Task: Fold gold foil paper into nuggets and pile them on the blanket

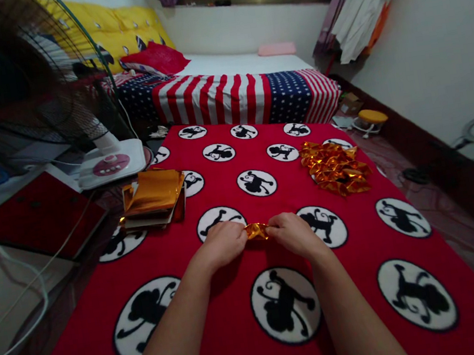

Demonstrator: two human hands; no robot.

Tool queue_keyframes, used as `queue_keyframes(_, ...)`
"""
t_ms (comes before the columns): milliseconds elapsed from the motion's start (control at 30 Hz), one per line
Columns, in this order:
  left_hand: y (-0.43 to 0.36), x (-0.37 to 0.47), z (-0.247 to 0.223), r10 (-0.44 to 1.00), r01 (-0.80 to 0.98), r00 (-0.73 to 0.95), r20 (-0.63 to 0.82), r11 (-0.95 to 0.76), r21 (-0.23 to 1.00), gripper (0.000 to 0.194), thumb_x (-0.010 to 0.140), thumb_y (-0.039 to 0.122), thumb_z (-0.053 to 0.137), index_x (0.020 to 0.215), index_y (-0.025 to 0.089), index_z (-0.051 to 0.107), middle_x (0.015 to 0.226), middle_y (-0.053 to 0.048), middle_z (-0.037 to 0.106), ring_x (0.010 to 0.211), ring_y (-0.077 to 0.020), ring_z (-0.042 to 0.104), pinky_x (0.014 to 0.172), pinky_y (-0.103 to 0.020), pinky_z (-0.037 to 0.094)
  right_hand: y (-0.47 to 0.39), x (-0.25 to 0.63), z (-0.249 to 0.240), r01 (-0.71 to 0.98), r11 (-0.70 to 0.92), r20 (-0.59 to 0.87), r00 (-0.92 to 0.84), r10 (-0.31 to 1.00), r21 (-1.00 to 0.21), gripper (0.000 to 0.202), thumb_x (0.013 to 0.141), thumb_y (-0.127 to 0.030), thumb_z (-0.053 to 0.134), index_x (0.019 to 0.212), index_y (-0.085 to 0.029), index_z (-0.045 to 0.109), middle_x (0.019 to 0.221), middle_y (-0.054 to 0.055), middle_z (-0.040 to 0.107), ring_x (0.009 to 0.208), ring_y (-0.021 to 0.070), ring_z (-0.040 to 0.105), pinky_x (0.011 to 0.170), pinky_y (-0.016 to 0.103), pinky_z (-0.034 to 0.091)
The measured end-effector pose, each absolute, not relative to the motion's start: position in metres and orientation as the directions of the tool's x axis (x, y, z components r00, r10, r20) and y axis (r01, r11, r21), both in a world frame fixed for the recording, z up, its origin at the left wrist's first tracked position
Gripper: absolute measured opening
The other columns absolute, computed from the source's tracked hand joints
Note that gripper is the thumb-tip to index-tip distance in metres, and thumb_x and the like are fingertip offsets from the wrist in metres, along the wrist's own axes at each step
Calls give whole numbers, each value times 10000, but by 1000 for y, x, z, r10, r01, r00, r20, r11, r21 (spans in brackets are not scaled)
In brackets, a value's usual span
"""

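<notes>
Foil piece (256,231): between both hands, long axis left–right.
Left hand (222,243): pinching its left end.
Right hand (295,234): pinching its right end.

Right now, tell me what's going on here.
A person pinches a small piece of gold foil between the left hand and right hand, just above a red blanket with monkey prints. A stack of flat gold sheets lies to the left, and a pile of folded gold pieces sits to the right. A fan stands at the left edge, a bed behind.
</notes>
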State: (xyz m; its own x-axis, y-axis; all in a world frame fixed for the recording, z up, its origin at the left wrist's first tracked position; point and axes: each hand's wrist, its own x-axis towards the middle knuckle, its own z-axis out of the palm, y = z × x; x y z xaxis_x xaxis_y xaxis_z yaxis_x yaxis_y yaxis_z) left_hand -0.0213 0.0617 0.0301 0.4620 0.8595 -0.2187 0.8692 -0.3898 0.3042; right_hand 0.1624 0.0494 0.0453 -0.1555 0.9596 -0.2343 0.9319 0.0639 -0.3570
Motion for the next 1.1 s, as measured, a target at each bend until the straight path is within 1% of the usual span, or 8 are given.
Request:
queue_keyframes(133,63,-22,29,854,859,474,-217,-394,327,385,897,258,314,874,177,689,943,-125,722,886,-255,663,754,-326,450,50,162,45,935,58,-239,-149,959,-351,259,829,-238,502,652,-178,682,649,20,646,577,109,498,509,262,197)
queue_keyframes(267,64,-24,31,841,841,492,-224,-393,372,369,891,242,321,856,174,683,936,-107,719,878,-232,651,754,-304,439,50,160,45,938,58,-254,-151,955,-343,247,822,-240,504,684,-186,702,682,27,665,599,117,513,519,268,203)
queue_keyframes(433,66,-28,33,825,807,515,-234,-375,456,351,884,241,326,800,177,661,865,-64,706,796,-194,621,701,-277,413,50,159,45,937,41,-259,-138,956,-348,249,816,-246,497,681,-189,698,688,33,669,594,118,503,523,268,201)
queue_keyframes(600,67,-30,29,823,781,533,-198,-388,488,350,873,239,320,748,172,640,794,-47,681,732,-177,587,653,-273,388,50,159,46,935,40,-255,-137,957,-352,242,814,-237,498,680,-184,694,683,29,660,583,113,491,518,269,197)
queue_keyframes(800,69,-31,28,831,761,518,-205,-338,554,335,840,224,339,684,176,631,730,-26,657,684,-157,569,594,-258,359,50,161,45,906,44,-266,-170,949,-421,239,809,-242,501,677,-172,688,655,10,632,566,106,476,507,260,200)
queue_keyframes(867,69,-31,28,837,766,510,-199,-337,548,332,834,219,344,675,178,631,731,-26,660,684,-157,570,595,-257,357,50,162,44,902,48,-261,-174,950,-428,239,805,-240,498,674,-173,685,650,9,629,568,106,474,509,260,200)
queue_keyframes(1100,66,-25,28,872,823,450,-191,-323,467,327,838,235,352,702,185,645,758,-41,679,692,-171,583,587,-264,338,50,162,45,918,74,-225,-173,959,-390,241,795,-234,483,656,-176,671,649,20,632,576,112,471,520,274,196)
